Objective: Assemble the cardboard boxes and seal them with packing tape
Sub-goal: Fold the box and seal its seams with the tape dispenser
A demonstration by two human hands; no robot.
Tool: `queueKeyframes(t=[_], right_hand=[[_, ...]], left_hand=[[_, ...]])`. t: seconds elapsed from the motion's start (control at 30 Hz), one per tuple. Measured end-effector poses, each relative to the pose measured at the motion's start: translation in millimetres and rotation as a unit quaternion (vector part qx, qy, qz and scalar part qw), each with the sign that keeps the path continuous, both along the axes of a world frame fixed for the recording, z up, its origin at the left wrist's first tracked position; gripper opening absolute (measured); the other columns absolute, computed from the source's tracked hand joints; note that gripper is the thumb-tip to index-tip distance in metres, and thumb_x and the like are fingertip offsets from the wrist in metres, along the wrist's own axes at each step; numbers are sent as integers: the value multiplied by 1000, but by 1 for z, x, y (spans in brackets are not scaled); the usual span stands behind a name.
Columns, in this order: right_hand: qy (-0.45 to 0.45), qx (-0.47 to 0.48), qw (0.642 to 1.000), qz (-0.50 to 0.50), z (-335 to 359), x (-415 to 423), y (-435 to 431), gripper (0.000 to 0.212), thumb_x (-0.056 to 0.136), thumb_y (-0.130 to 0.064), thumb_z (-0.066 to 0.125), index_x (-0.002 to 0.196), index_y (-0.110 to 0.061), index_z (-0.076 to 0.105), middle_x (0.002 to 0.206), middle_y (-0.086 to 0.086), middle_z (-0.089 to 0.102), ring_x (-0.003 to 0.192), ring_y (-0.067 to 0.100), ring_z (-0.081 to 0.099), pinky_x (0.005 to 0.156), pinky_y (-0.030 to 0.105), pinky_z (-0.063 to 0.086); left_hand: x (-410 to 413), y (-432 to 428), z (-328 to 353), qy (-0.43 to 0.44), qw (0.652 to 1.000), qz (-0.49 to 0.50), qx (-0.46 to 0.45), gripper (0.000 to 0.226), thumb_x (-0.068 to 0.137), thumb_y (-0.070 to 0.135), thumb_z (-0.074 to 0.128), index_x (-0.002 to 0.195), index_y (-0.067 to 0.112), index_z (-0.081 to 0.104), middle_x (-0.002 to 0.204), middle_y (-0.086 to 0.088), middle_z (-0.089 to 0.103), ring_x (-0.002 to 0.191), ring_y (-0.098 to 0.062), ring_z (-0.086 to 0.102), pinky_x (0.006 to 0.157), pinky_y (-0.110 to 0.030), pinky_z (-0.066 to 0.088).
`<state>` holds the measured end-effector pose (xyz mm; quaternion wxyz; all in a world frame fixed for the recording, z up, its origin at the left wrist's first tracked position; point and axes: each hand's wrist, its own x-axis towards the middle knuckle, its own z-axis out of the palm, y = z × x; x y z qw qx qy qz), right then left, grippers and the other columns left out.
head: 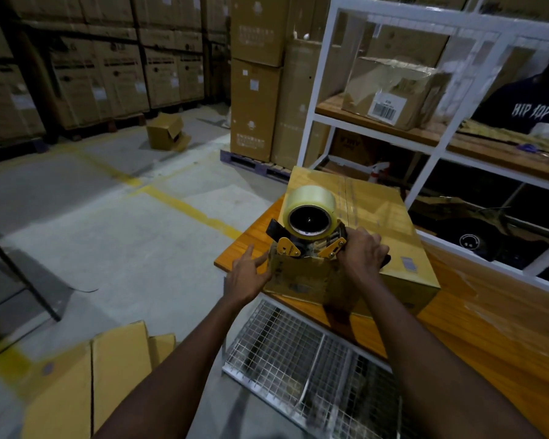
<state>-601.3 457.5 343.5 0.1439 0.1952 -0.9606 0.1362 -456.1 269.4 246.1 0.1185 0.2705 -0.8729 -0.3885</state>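
While tape meets the edge: right hand grips tape dispenser on cardboard box.
Left hand: spread, bracing box side.
Risk: a weak brace could let the tape wrinkle.

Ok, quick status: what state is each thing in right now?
Cardboard box: closed, on the wooden table.
Tape dispenser: loaded, at the box's near edge.
Right hand: gripping the dispenser.
Left hand: open, against the box's side.
Flattened boxes: unassembled, on the floor.

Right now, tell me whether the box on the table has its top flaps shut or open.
Shut. The box shows a flat top, flaps meeting at a centre seam.
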Motion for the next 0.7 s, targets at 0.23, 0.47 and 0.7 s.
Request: queueKeyframes(t=[0.23,0.47,0.7], right_hand=[[0,2,1000,5,-1,-2,1,13,93,-35,59,95,-25,67,91,4,56,95,32,50,79,41,35],[-3,5,1000,14,-5,-6,0,9,91,-34,62,96,-28,67,91,2,56,95,30,50,79,41,37],[0,-3,1000,23,-4,-12,25,12,93,-35,58,96,-26,65,93,2,55,94,30,48,81,42,38]], left_hand=[[-14,-11,12,77,984,18,-160,64,77,57,73,134,34,56,164,-6,13,146,-35,18,106,-59,35],[-29,-2,3,82,988,27,-129,91,75,52,77,152,37,30,166,-4,4,151,-37,7,114,-60,25],[-25,0,4,66,978,40,-193,51,83,45,70,130,35,51,165,-1,11,150,-38,10,109,-70,24]])
